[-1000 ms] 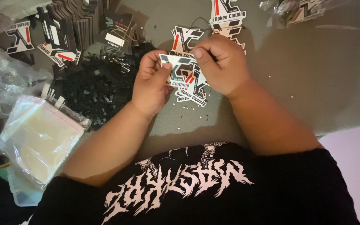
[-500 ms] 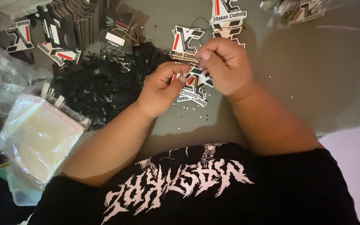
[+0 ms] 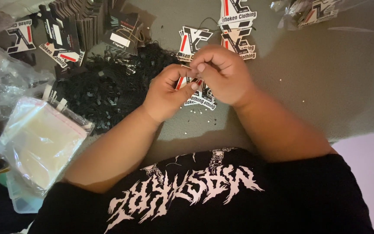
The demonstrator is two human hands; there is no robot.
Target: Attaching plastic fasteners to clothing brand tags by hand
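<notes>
Looking down, you've got a dull grey-brown table top (image 3: 325, 78) filling most of the view, dimly lit, with a paler surface (image 3: 369, 173) at the lower right corner.

Biggest thing on it is the heap of black strings (image 3: 104, 91) to your left, spread right up to your left wrist. Down at the left edge sits a stack of clear plastic bags (image 3: 40, 143) with a pinkish strip along one side, and more crinkled plastic (image 3: 5, 82) above it. Up top left there's a row of dark card tags (image 3: 78, 21) standing on edge, with loose ones lying next to it.

A few black, white and red die-cut tags (image 3: 236, 21) are laid out just past your hands, and another bagged bunch (image 3: 312, 11) sits in the far right corner.

Your left hand (image 3: 165, 93) and right hand (image 3: 221, 76) meet over the table, touching, fingers curled in tight and pinching one tag (image 3: 198, 97) between them; it's mostly hidden under your knuckles. Tiny pale beads (image 3: 195, 110) are scattered just under it.
</notes>
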